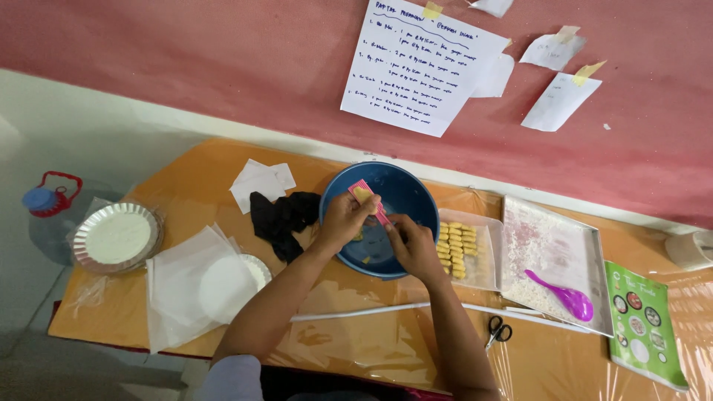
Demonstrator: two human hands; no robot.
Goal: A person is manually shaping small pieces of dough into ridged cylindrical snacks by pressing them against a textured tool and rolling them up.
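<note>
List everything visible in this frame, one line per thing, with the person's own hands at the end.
bowl: 1, blue, table centre, under both hands
pink packet: 1, pink, held over the bowl
yellow pieces: several rows, yellow, in a clear tray right of the bowl
metal tray: 1, silver, white crumbs inside, right of the clear tray
spoon: 1, purple, in the metal tray
scissors: 1, black handles, front edge
booklet: 1, green, far right
black cloth: 1, left of the bowl
foil plates: 2, silver, left side
water jug: 1, clear, blue cap, beside the table
wall papers: several, white, taped up
left hand: holds the packet
right hand: fingertips at the packet's lower end
</note>
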